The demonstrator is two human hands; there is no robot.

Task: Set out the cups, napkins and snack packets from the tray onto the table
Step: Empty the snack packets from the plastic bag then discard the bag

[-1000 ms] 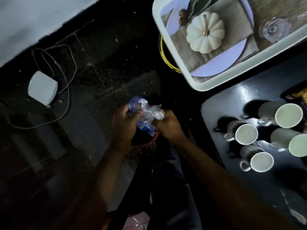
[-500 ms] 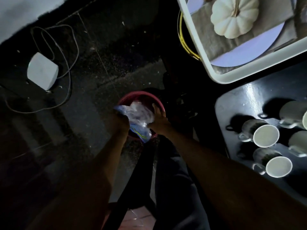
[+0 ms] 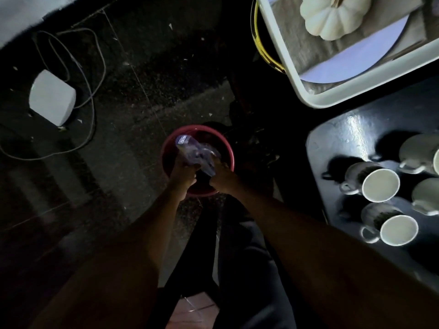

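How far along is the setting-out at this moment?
Done: four white cups stand on the dark table, and the visible part of the white tray holds nothing. In hand: left hand and right hand hold a crumpled blue plastic wrapper over the red bin. Napkins: none visible.

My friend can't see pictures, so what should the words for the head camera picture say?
Two hands, left hand and right hand, hold a crinkly plastic wrapper over a red bin on a dark floor. White cups stand on a table at right.
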